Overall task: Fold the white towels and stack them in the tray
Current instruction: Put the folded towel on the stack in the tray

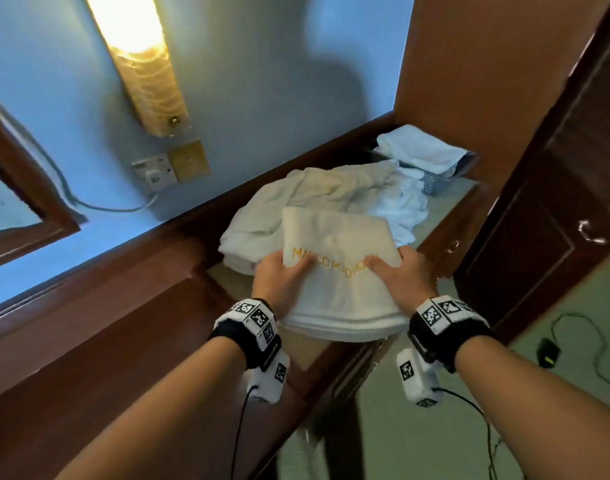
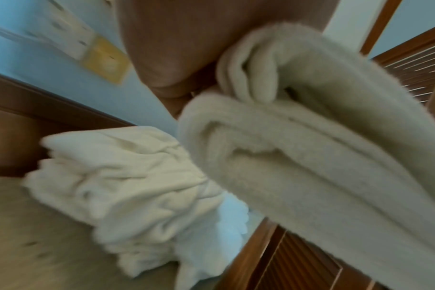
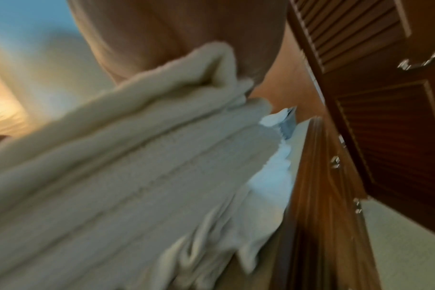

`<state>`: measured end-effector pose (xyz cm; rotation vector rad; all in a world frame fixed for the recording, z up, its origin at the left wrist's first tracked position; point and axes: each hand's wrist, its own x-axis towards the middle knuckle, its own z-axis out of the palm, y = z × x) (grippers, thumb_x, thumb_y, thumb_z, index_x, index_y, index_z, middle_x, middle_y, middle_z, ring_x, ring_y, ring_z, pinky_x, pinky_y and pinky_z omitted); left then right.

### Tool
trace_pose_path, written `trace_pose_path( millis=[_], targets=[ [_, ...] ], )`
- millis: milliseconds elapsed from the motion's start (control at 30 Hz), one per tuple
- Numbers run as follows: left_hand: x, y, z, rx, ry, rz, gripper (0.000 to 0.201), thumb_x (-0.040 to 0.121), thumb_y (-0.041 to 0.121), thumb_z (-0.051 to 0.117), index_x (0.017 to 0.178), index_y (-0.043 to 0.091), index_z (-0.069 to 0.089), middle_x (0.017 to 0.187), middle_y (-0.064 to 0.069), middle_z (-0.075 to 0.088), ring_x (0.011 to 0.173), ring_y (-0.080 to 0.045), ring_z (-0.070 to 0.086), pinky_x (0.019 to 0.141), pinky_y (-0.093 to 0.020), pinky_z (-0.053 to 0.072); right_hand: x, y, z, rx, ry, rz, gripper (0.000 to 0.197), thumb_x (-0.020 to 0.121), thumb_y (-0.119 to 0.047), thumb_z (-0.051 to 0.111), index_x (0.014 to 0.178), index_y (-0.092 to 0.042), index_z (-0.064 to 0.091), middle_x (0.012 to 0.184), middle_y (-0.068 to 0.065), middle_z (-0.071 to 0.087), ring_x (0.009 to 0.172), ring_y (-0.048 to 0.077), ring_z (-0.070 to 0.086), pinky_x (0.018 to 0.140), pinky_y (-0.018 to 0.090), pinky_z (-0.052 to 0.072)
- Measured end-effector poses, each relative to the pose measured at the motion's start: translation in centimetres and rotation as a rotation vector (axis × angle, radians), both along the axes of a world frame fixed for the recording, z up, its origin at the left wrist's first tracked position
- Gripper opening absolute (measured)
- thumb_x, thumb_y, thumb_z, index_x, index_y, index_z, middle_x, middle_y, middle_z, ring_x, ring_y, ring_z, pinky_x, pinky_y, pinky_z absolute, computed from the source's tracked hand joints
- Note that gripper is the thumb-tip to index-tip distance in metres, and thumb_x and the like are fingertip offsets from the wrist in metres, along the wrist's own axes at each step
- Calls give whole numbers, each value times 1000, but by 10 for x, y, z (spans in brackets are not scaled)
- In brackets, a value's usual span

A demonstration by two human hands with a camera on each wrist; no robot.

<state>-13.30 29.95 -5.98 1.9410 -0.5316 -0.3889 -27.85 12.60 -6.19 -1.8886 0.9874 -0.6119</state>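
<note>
I hold the folded towel [image 1: 338,271] between both hands above the near edge of the tabletop [image 1: 445,216]. My left hand [image 1: 279,275] takes its left side, thumb lying on top beside the gold stitched lettering [image 1: 331,263], the other fingers tucked underneath; my right hand [image 1: 404,271] does the same on the right side. So each grip is pinching the towel, thumb above and fingers below. The left wrist view shows the stacked folds of the towel's edge [image 2: 298,137] close to the camera, though blurred; the right wrist view shows the same layers [image 3: 137,157], also blurred.

Behind the folded towel lies a rumpled heap of unfolded towels [image 1: 314,192], cream ones towards the wall and a whiter one [image 1: 404,206] to the right. Farther back, in the corner of the tabletop, stands the tray [image 1: 431,185], with a folded white towel [image 1: 421,147] already in it. On the wall to the left are a lit lamp [image 1: 137,57] and a socket [image 1: 154,173].
</note>
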Motion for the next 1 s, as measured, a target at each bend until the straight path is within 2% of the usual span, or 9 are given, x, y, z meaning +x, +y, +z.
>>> trace_pose_path(
  millis=[133,200,300,367,467,600,667,800,1000],
  targets=[
    [-26,-107,15,-42,-50,-80,42,84,53,71,88,11,77,83,-4,76,78,-21,71,76,-43,58,-44,-89,20,-52,-23,-101,34,80,-41,79,88,-12,64,87,2,68,80,23,64,68,33,50],
    [-37,-155,18,-48,-51,-134,36,89,46,70,86,11,74,81,-2,74,73,-15,68,68,-33,54,-65,-127,27,-71,-25,-140,30,81,-38,79,85,-13,62,81,-2,65,76,20,61,60,26,44],
    [-55,-221,21,-82,-35,-224,32,88,47,72,83,16,72,77,3,72,68,-7,66,59,-20,51,-94,-179,34,-114,-4,-229,34,80,-41,79,88,-10,65,85,4,69,78,24,63,65,28,44],
    [-63,-263,21,-99,-13,-264,31,87,48,73,84,17,72,83,-1,75,74,-15,70,66,-27,56,-109,-211,37,-117,13,-275,34,80,-41,78,85,-10,64,84,4,68,75,24,63,64,29,42],
    [-70,-322,19,-102,-4,-314,32,89,46,72,90,14,75,83,-1,75,72,-10,68,61,-23,52,-124,-255,38,-130,34,-329,32,81,-39,78,76,-14,59,75,-2,64,68,18,61,54,26,39],
    [-72,-398,4,-129,51,-357,26,88,43,73,83,17,73,85,-3,77,79,-19,73,77,-43,60,-130,-320,40,-178,85,-395,36,80,-44,77,74,-16,55,74,-3,62,67,15,58,58,28,37],
    [-65,-437,-5,-158,59,-355,34,85,50,73,85,16,72,86,-2,76,82,-21,73,78,-43,60,-125,-356,42,-202,109,-403,37,80,-45,76,72,-17,54,74,-5,62,66,11,58,57,28,38],
    [-47,-512,-4,-149,36,-381,30,91,49,68,94,20,69,83,7,68,74,-11,64,58,-8,44,-105,-434,48,-220,131,-391,35,81,-44,75,74,-16,56,75,-4,64,70,14,61,58,27,40],
    [-5,-603,-3,-133,92,-467,25,93,46,69,89,21,70,83,10,73,72,-2,68,52,-7,42,-58,-548,53,-272,264,-296,36,86,-45,71,84,-11,57,82,3,65,79,27,62,69,37,48]
  ],
)
